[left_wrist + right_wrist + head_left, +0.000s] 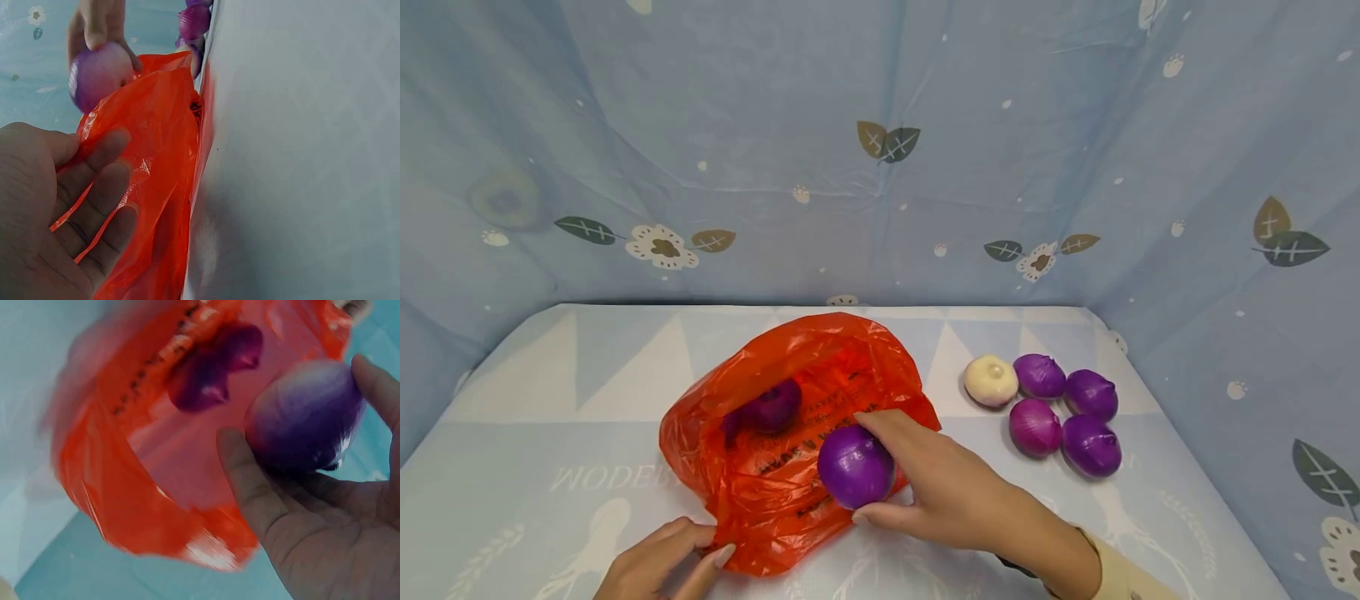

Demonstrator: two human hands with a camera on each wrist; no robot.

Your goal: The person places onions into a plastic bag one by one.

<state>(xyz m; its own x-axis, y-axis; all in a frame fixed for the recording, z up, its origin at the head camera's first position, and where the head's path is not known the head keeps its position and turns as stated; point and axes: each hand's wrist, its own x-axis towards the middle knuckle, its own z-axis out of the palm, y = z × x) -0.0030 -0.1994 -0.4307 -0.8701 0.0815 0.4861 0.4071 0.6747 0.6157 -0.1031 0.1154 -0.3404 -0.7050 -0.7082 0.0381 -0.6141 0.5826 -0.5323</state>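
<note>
Gripping a purple onion (850, 468) at an open red bag (790, 492), the right hand (951, 485) partners the left hand (653, 563), which pinches the bag at near left; holding it wide should prevent snags. Two onions (203, 384) sit inside, five others (1036, 427) on the surface (535, 492) at right.

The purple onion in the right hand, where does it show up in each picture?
Head: the purple onion is low, near the middle.
Left wrist: upper left.
Right wrist: right of centre, a little above mid-height.
Shared landmark: the red bag, visible in all three.
</note>
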